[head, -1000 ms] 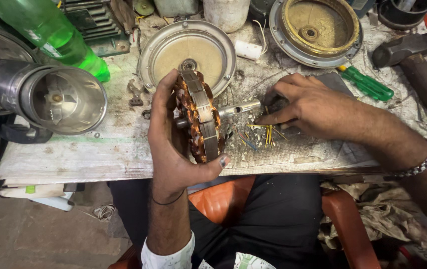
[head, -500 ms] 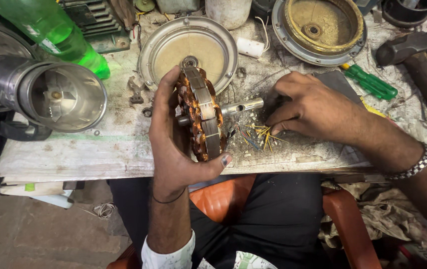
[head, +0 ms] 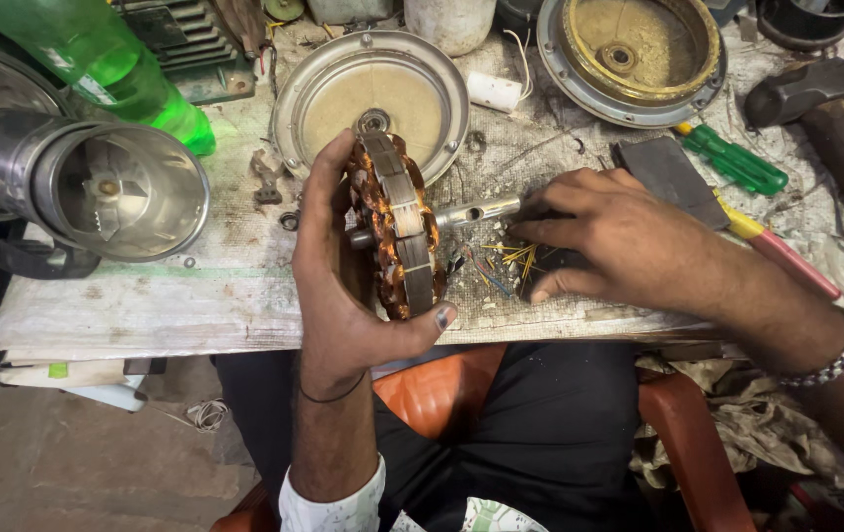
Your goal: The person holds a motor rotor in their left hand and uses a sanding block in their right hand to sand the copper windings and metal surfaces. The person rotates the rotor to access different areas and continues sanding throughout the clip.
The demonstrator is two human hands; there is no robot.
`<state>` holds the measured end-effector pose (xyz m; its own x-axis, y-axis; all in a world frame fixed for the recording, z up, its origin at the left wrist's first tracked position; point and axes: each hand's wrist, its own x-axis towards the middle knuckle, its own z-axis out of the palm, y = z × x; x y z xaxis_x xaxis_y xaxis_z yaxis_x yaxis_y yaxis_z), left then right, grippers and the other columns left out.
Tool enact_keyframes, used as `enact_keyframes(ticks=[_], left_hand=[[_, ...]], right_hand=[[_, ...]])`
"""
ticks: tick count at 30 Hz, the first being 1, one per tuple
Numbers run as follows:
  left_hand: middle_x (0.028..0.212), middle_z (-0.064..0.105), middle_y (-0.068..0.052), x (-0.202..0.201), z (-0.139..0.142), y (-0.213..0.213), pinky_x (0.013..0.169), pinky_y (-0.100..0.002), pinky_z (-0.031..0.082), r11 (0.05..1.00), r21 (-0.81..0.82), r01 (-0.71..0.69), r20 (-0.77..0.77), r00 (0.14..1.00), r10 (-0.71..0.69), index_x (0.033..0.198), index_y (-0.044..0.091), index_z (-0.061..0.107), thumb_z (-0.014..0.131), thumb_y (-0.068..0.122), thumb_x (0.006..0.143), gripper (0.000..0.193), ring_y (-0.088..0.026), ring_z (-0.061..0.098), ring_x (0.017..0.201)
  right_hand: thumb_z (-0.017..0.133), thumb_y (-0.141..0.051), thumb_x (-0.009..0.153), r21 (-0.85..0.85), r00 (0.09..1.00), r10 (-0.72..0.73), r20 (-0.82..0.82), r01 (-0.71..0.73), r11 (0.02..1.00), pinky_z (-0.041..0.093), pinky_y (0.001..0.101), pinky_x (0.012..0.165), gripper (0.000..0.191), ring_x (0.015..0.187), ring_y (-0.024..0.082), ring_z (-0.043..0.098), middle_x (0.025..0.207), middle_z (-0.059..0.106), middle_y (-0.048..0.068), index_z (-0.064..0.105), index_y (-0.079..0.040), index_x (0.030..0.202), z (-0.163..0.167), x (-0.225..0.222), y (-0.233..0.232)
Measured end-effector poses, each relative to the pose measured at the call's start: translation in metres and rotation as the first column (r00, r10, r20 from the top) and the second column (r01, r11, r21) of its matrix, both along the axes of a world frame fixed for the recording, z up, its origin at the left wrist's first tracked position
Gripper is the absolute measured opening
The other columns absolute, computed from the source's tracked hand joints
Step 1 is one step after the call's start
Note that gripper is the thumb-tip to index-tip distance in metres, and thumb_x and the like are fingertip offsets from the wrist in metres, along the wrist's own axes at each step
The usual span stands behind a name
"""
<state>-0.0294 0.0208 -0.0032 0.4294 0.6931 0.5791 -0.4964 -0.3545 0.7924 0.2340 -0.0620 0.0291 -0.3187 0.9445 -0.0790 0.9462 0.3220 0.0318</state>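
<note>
My left hand grips a fan stator on edge above the bench's front edge. The stator has copper windings, a grey steel rim and a metal shaft pointing right. My right hand rests on the bench just right of the shaft. Its fingers press down among loose yellow and coloured wire ends. What the fingertips pinch is hidden.
A round metal fan cover lies behind the stator, another brass-coloured one at back right. A steel mixer jar and green bottle lie left. Green and red-yellow screwdrivers and a dark flat block lie right.
My right hand has slid slightly towards me over the wire ends. The stator stays held in my left hand, barely moved.
</note>
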Motion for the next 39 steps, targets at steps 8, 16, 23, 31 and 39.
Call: enact_keyframes(ticks=[8, 16, 23, 31, 39], left_hand=[[0.146, 0.052, -0.014, 0.000, -0.001, 0.000, 0.120, -0.036, 0.048, 1.000, -0.005, 0.000, -0.004, 1.000, 0.000, 0.164, -0.002, 0.027, 0.089, 0.017, 0.072, 0.113, -0.023, 0.055, 0.135], [0.146, 0.051, -0.014, -0.001, 0.000, 0.000, 0.121, -0.035, 0.045, 1.000, 0.002, 0.003, 0.004, 1.000, -0.003, 0.165, -0.002, 0.028, 0.089, 0.015, 0.072, 0.112, -0.022, 0.054, 0.135], [0.145, 0.052, -0.013, 0.000, 0.000, 0.000, 0.120, -0.035, 0.045, 1.000, -0.014, 0.015, 0.020, 1.000, -0.015, 0.164, -0.002, 0.028, 0.089, 0.015, 0.072, 0.112, -0.021, 0.054, 0.134], [0.146, 0.052, -0.013, -0.001, -0.001, 0.002, 0.120, -0.035, 0.046, 1.000, -0.004, -0.005, -0.004, 1.000, 0.005, 0.164, -0.002, 0.028, 0.089, 0.015, 0.071, 0.112, -0.021, 0.055, 0.134], [0.145, 0.052, -0.014, 0.000, 0.001, -0.001, 0.118, -0.035, 0.048, 1.000, -0.004, -0.012, -0.018, 1.000, 0.012, 0.164, -0.003, 0.028, 0.090, 0.017, 0.071, 0.113, -0.022, 0.055, 0.133]], right_hand=[[0.073, -0.050, 0.080, -0.027, 0.992, -0.102, -0.067, 0.101, 0.995, 0.050, 0.0438, 0.090, 0.051, 0.098, 0.020, 0.067, 0.102, 0.072, 0.003, 0.076, -0.019, 0.120, 0.004, -0.002, -0.005], [0.068, -0.038, 0.081, 0.107, 0.983, -0.032, -0.178, 0.052, 0.993, 0.059, 0.0376, 0.081, 0.051, 0.090, 0.021, 0.069, 0.094, 0.072, 0.008, 0.072, -0.011, 0.124, 0.014, 0.017, -0.008], [0.067, -0.029, 0.091, 0.169, 0.983, -0.137, -0.123, 0.157, 0.973, 0.058, 0.0399, 0.086, 0.030, 0.091, 0.022, 0.069, 0.095, 0.071, 0.009, 0.073, -0.007, 0.109, 0.008, 0.023, 0.001], [0.066, -0.028, 0.097, 0.132, 0.947, -0.164, -0.278, 0.207, 0.969, 0.059, 0.0369, 0.079, 0.025, 0.082, 0.018, 0.067, 0.086, 0.067, 0.009, 0.074, -0.007, 0.108, 0.001, 0.016, -0.004], [0.068, -0.017, 0.092, 0.243, 0.978, -0.210, -0.008, 0.206, 0.948, 0.057, 0.0365, 0.080, 0.035, 0.087, 0.019, 0.061, 0.096, 0.066, 0.008, 0.072, -0.014, 0.127, 0.007, 0.017, 0.002]])
